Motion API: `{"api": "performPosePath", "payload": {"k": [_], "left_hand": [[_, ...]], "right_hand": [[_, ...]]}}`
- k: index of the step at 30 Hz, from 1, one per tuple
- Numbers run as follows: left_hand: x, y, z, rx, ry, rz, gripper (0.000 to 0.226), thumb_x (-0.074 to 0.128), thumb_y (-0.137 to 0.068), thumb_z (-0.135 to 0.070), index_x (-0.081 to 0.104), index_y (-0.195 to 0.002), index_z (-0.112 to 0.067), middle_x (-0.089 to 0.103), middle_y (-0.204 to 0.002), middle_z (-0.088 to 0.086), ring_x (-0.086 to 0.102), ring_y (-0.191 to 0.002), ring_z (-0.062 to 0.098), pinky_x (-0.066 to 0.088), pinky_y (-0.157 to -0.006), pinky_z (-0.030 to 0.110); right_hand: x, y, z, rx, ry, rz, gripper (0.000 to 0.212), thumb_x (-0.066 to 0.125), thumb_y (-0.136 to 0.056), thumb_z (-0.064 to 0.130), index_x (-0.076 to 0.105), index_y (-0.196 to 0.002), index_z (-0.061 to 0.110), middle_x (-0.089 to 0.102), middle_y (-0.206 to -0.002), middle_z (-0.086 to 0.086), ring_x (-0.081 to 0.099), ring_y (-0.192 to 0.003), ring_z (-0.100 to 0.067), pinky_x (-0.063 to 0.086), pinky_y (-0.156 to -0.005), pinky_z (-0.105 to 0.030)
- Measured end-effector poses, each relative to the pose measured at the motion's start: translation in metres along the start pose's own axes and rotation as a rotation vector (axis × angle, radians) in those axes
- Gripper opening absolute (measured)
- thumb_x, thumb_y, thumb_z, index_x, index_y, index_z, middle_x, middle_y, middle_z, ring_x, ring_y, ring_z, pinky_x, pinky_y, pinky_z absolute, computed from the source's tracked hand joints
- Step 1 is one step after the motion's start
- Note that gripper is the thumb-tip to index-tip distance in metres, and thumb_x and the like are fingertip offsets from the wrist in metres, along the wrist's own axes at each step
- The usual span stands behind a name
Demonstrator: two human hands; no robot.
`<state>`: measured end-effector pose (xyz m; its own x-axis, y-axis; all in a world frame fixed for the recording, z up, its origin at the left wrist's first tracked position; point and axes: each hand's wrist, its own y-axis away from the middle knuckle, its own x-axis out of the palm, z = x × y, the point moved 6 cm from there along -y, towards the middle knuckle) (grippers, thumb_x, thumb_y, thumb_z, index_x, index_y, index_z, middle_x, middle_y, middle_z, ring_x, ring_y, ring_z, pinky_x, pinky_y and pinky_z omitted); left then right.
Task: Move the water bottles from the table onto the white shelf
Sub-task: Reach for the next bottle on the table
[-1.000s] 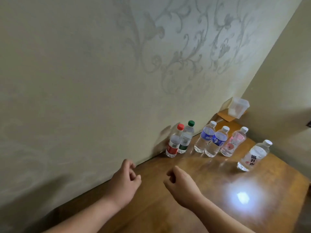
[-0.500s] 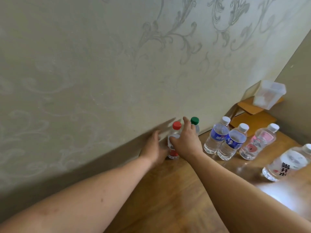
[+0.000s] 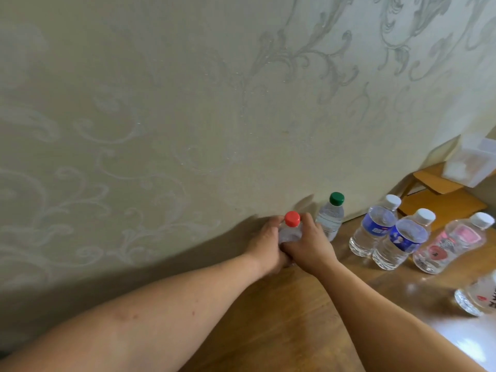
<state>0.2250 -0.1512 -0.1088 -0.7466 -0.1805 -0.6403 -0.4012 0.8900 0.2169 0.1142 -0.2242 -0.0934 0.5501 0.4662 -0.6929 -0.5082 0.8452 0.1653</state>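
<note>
A red-capped water bottle (image 3: 291,227) stands on the wooden table (image 3: 281,318) against the wall. My left hand (image 3: 264,244) wraps its left side and my right hand (image 3: 308,242) wraps its right side, hiding most of its body. Just right of it stands a green-capped bottle (image 3: 331,214). Further right are two blue-labelled bottles (image 3: 374,229) (image 3: 402,240), a pink-labelled bottle (image 3: 451,242), and a white-labelled bottle (image 3: 480,296) cut by the frame's right edge. No white shelf is in view.
A patterned wall (image 3: 188,116) rises directly behind the bottles. At the far right a translucent white box (image 3: 469,165) sits on a small wooden stand (image 3: 440,189). Bare tabletop lies in front of the bottles.
Both hands reached forward from the near table to the red-capped bottle and closed around it. The bottle now sits a little left of the green-capped one.
</note>
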Motion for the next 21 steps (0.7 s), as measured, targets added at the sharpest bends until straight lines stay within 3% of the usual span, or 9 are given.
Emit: {"api": "performPosePath", "payload": {"k": [2, 5, 9, 12, 14, 18, 21], "left_hand": [[-0.011, 0.016, 0.0, 0.021, -0.022, 0.005, 0.101, 0.086, -0.068, -0.028, 0.039, -0.157, -0.035, 0.057, -0.148, 0.0, 0.06, -0.133, 0.024, 0.051, -0.112, 0.041], [-0.035, 0.05, 0.0, 0.052, -0.019, 0.008, 0.104, 0.088, -0.08, -0.022, 0.028, -0.165, -0.029, 0.044, -0.159, 0.003, 0.05, -0.142, 0.023, 0.042, -0.12, 0.036], [-0.07, 0.093, 0.014, 0.054, -0.002, -0.136, 0.102, 0.087, -0.076, -0.039, 0.03, -0.16, -0.038, 0.052, -0.154, -0.004, 0.057, -0.136, 0.021, 0.048, -0.115, 0.039], [-0.102, 0.117, 0.042, 0.023, 0.032, -0.21, 0.072, 0.077, -0.073, -0.057, 0.051, -0.139, -0.044, 0.065, -0.128, -0.015, 0.068, -0.113, 0.009, 0.061, -0.095, 0.044], [-0.135, 0.154, 0.048, 0.043, 0.081, -0.326, 0.057, 0.076, -0.073, -0.057, 0.056, -0.126, -0.045, 0.066, -0.117, -0.018, 0.07, -0.102, 0.004, 0.062, -0.088, 0.04], [-0.182, 0.218, 0.072, 0.103, 0.153, -0.449, 0.06, 0.083, -0.07, -0.047, 0.056, -0.123, -0.04, 0.065, -0.116, -0.016, 0.068, -0.101, 0.003, 0.059, -0.087, 0.034], [-0.219, 0.253, 0.096, 0.133, 0.17, -0.44, 0.061, 0.084, -0.072, -0.051, 0.054, -0.124, -0.041, 0.064, -0.117, -0.018, 0.067, -0.099, 0.003, 0.061, -0.084, 0.036]], "right_hand": [[0.0, 0.014, 0.007, -0.03, -0.002, 0.0, 0.068, 0.081, -0.081, 0.029, 0.045, -0.139, 0.027, 0.057, -0.126, -0.006, 0.058, -0.098, -0.023, 0.046, -0.079, -0.036], [-0.001, 0.04, 0.028, -0.11, -0.024, 0.0, 0.073, 0.085, -0.077, 0.029, 0.044, -0.137, 0.031, 0.056, -0.128, -0.003, 0.059, -0.102, -0.021, 0.05, -0.079, -0.038], [0.004, 0.075, 0.078, -0.243, -0.055, 0.017, 0.067, 0.089, -0.072, 0.036, 0.046, -0.122, 0.043, 0.061, -0.117, 0.005, 0.067, -0.095, -0.015, 0.063, -0.078, -0.047], [0.017, 0.106, 0.128, -0.338, -0.095, 0.067, 0.063, 0.09, -0.076, 0.035, 0.046, -0.12, 0.045, 0.065, -0.113, 0.005, 0.07, -0.091, -0.013, 0.058, -0.072, -0.038], [0.027, 0.129, 0.163, -0.4, -0.115, 0.095, 0.062, 0.09, -0.077, 0.038, 0.046, -0.121, 0.047, 0.068, -0.112, 0.005, 0.071, -0.091, -0.011, 0.053, -0.069, -0.031], [0.059, 0.175, 0.211, -0.447, -0.124, 0.131, 0.074, 0.087, -0.076, 0.045, 0.046, -0.137, 0.043, 0.065, -0.119, 0.011, 0.071, -0.094, -0.005, 0.053, -0.066, -0.016], [0.089, 0.206, 0.248, -0.42, -0.132, 0.129, 0.057, 0.086, -0.079, 0.045, 0.054, -0.127, 0.037, 0.07, -0.113, 0.01, 0.071, -0.089, -0.003, 0.052, -0.064, -0.014]]}}
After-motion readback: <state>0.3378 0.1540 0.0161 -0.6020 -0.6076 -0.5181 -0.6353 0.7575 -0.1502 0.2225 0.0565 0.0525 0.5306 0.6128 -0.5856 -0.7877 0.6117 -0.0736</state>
